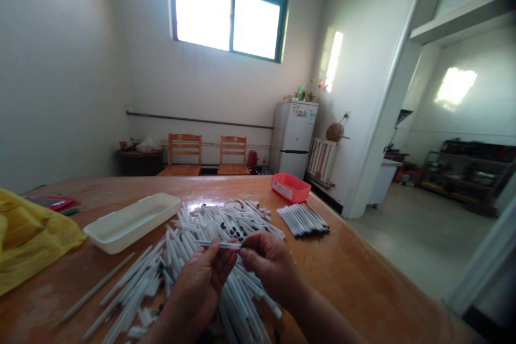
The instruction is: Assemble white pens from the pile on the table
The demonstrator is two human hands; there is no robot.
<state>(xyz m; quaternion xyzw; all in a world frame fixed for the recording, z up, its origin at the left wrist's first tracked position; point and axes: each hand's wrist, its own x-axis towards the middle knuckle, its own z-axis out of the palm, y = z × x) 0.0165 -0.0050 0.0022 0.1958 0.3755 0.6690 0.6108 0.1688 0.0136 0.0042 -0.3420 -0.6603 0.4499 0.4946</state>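
Head view | my left fingers (208, 267) and right fingers (258, 251) pinch one white tube (226, 245) | loose tubes (237, 215) crowd beneath them | cream tray (133, 223) left, red basket (291, 188) beyond, right

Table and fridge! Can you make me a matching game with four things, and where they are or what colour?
Things:
1. Big bag
2. Long tray
3. Basket
4. Fridge

Clues:
A. Red, behind the neat row of pens
B. Has a plant on top
C. Yellow
D. Cream-coloured and empty

Right pairs: 1-C, 2-D, 3-A, 4-B
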